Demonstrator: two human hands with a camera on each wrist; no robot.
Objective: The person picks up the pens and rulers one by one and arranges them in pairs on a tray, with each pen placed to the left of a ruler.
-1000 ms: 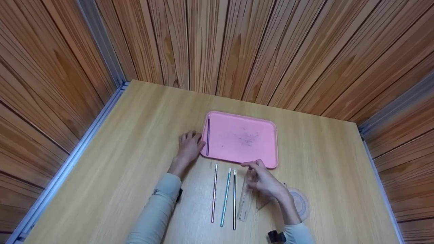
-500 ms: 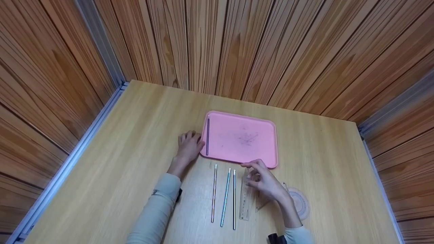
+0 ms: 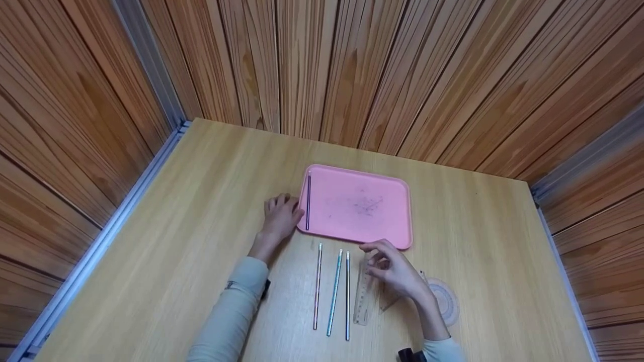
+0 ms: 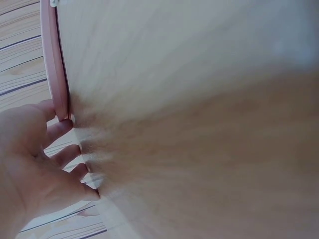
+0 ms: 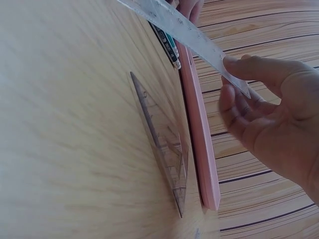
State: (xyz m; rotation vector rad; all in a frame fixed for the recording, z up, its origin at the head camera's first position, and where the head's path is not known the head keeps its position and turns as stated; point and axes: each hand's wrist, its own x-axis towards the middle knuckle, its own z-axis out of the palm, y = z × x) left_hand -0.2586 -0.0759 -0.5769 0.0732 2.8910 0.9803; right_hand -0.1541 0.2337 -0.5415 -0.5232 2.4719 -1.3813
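Observation:
My right hand [image 3: 393, 269] pinches a clear ruler [image 3: 361, 296] near one end between thumb and curled fingers. In the right wrist view the ruler [image 5: 179, 30] slants off the table. My left hand [image 3: 280, 216] is at the left side of a pink tray [image 3: 372, 236], gripping its rim with the thumb over it and the index finger beside it; its other fingertips rest on the table. A dark pencil [image 3: 308, 201] lies along the tray's left side. Three pencils lie in front of the tray: a reddish pencil [image 3: 317, 286], a light blue pencil [image 3: 334, 292] and a black pencil [image 3: 347, 296].
A clear set square [image 5: 162, 139] lies on the table below my right hand, partly hidden in the head view. Just right of it lies a round-edged clear protractor [image 3: 445, 301]. Dark marks show on the tray floor. Wood-panelled walls [image 3: 302, 65] stand behind the table.
The ruler's lower end has shifted slightly up, away from the front, and my right hand has dipped a little at the fingertips. My left hand, the tray and the pencils look unchanged.

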